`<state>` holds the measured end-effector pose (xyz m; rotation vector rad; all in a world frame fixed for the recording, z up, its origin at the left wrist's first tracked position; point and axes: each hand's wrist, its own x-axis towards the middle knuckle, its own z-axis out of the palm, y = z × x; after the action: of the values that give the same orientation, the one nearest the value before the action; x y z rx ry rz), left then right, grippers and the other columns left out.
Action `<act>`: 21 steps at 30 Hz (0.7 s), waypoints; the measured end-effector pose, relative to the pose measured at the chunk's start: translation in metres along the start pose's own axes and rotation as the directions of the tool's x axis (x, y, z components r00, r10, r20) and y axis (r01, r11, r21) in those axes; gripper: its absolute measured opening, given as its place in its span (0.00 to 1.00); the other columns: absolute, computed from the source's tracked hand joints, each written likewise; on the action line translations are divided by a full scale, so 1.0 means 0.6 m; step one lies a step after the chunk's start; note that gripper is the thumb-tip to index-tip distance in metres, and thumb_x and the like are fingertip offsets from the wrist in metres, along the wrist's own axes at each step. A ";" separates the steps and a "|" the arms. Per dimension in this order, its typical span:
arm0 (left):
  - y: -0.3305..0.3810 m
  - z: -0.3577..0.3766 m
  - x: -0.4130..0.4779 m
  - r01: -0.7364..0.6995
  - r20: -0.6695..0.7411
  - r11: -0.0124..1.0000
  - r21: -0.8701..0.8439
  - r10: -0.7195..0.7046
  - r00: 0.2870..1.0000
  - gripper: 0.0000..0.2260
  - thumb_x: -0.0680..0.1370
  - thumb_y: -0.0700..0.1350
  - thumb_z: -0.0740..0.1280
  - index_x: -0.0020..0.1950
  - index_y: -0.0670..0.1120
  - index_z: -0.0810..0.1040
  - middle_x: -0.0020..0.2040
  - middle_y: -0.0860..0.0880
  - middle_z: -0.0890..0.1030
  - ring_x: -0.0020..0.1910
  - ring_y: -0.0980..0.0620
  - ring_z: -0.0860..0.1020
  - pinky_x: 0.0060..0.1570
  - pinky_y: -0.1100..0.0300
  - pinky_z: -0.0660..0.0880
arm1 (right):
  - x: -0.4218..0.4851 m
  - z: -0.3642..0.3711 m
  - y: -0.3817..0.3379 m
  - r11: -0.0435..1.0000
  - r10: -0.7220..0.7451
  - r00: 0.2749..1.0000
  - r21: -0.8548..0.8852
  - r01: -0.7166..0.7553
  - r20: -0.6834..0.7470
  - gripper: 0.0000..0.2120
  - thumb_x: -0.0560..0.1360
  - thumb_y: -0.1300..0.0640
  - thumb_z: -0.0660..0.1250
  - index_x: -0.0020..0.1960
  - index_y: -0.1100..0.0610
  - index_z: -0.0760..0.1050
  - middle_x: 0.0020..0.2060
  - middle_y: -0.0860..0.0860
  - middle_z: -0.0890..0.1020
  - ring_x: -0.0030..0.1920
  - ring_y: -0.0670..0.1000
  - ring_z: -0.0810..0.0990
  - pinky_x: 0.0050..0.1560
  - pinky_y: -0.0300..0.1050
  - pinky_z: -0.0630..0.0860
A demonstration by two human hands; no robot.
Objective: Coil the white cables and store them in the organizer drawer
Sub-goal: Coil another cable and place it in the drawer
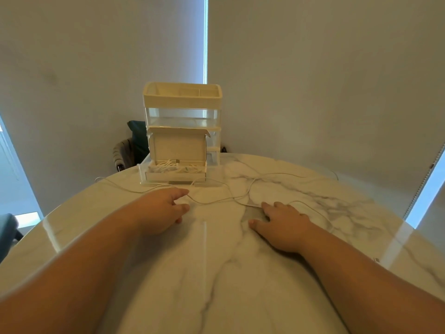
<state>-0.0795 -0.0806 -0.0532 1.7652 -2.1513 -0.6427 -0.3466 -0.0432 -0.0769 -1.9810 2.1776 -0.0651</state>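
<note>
My left hand (166,208) and right hand (284,225) both lie low over the worktop (216,273) in front of the organizer (182,109), fingers loose and spread, gripping nothing that I can see. The loose white cable (209,202) trails across the marble between the organizer and my hands. It passes just under my left fingertips and close by my right ones, then wanders off to either side of the organizer. I cannot tell whether it is one length or several crossing. The bottom drawer (175,175) of the organizer is pulled out toward me, with coiled cables (168,168) already lying in it. So I judge the job partly done, with this strand next. To do it well, I should pinch one end with my left hand and draw the slack in with my right. I should lay even loops, neither tight nor kinked, and clear the crossing first so nothing snags. The finished coil must be small enough to sit beside the others in the drawer.
</note>
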 end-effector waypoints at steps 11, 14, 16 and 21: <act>-0.033 0.001 0.011 0.121 -0.039 0.984 0.129 -0.117 0.992 0.33 0.80 0.57 0.62 0.80 0.61 0.47 0.78 0.45 0.62 0.74 0.42 0.64 0.73 0.46 0.62 | 0.026 -0.002 0.026 0.934 0.121 0.942 0.357 -0.002 -0.312 0.08 0.76 0.51 0.63 0.38 0.42 0.74 0.48 0.45 0.81 0.51 0.52 0.78 0.57 0.55 0.75; -0.029 -0.003 0.008 0.089 -0.111 0.994 0.057 -0.082 0.990 0.24 0.83 0.48 0.59 0.79 0.54 0.59 0.75 0.47 0.68 0.72 0.45 0.68 0.70 0.52 0.63 | 0.028 -0.003 0.029 0.899 0.126 0.921 0.435 0.051 -0.368 0.08 0.75 0.50 0.66 0.38 0.42 0.76 0.44 0.42 0.81 0.49 0.50 0.79 0.55 0.53 0.77; -0.023 -0.008 0.007 0.081 -0.180 0.997 -0.011 -0.082 0.980 0.20 0.83 0.46 0.59 0.75 0.49 0.66 0.72 0.47 0.72 0.68 0.46 0.71 0.67 0.54 0.66 | 0.029 -0.003 0.030 0.869 0.130 0.903 0.486 0.095 -0.409 0.06 0.76 0.50 0.67 0.40 0.45 0.78 0.42 0.43 0.81 0.47 0.49 0.79 0.51 0.49 0.76; -0.019 -0.010 0.004 0.093 -0.170 0.965 -0.246 -0.137 0.976 0.16 0.79 0.41 0.64 0.67 0.49 0.72 0.56 0.46 0.82 0.49 0.47 0.81 0.51 0.54 0.78 | 0.031 -0.007 0.030 0.799 0.156 0.840 0.567 0.202 -0.519 0.10 0.79 0.53 0.63 0.40 0.51 0.77 0.35 0.46 0.79 0.38 0.48 0.76 0.37 0.43 0.68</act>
<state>-0.0676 -0.0856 -0.0539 1.7547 -1.7800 -0.7007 -0.3667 -0.0601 -0.0777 -1.7155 2.0145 -1.3160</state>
